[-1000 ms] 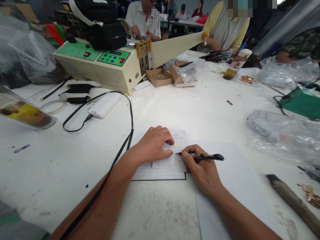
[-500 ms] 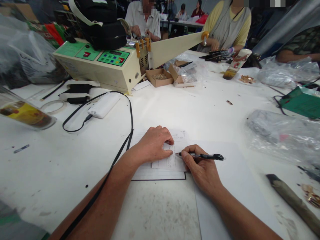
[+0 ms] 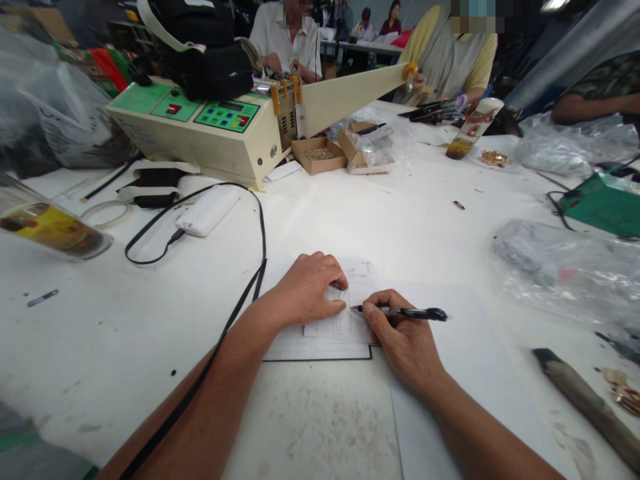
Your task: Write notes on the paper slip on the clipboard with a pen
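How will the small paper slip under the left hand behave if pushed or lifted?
Probably floppy and very light: the slip looks like one thin sheet lying flat. It likely slides easily on the smooth white sheet beneath; the left hand is pressing it down while the right hand puts the pen tip to it. Lifting probably needs an edge pinch.

Readable text: none in this view.
Paper slip (image 3: 345, 323): handwritten marks, too small to read.
Machine panel (image 3: 227, 115): green face with coloured buttons and a dark display, no characters legible.
Tumbler (image 3: 50, 227): yellow printed wrap, lettering blurred.
Tall cup (image 3: 473, 127): red and white print, no words legible.
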Demonstrator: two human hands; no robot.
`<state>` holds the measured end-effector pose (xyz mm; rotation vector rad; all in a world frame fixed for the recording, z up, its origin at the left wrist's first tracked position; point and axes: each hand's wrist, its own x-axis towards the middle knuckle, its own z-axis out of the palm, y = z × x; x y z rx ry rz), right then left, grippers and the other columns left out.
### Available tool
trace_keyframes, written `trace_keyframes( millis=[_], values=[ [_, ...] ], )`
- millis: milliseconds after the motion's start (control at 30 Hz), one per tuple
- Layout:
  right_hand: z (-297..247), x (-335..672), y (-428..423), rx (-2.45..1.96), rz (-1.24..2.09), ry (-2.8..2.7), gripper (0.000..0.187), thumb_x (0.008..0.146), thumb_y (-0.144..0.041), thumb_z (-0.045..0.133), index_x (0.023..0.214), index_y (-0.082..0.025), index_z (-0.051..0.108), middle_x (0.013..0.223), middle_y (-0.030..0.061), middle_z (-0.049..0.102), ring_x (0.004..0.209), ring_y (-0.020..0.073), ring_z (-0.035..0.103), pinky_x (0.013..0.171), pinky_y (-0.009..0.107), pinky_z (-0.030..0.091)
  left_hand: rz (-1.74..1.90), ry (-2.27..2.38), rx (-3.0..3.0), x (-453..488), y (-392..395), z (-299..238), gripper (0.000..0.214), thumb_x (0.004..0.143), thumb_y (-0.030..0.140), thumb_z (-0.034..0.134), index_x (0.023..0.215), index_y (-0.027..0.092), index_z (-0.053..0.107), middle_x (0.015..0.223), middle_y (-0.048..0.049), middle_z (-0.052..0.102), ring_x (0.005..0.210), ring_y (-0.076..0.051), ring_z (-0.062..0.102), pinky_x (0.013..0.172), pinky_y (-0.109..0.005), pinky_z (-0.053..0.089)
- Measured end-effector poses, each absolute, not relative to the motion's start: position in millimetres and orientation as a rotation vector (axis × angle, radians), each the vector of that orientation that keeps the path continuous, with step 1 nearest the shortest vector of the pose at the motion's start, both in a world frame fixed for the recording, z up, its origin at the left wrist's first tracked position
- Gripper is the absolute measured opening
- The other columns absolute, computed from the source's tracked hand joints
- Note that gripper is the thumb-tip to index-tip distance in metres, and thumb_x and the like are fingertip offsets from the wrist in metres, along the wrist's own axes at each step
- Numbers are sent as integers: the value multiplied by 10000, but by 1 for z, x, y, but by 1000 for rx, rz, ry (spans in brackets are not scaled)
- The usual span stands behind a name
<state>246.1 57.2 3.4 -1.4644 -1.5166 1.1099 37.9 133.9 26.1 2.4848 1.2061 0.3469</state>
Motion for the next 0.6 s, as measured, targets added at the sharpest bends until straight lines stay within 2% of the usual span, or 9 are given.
trace_keyframes(
  millis=[600],
  values=[
    [1, 246, 56, -1451, 1122, -1534, 262, 983, -447, 601, 864, -217, 643, 643, -33, 508, 590, 147, 475, 553, 273, 403, 349, 1211, 2472, 38, 134, 27, 175, 768, 264, 793, 932, 256, 732, 1045, -1, 712, 1043, -254, 626, 937, -412, 452]
  ],
)
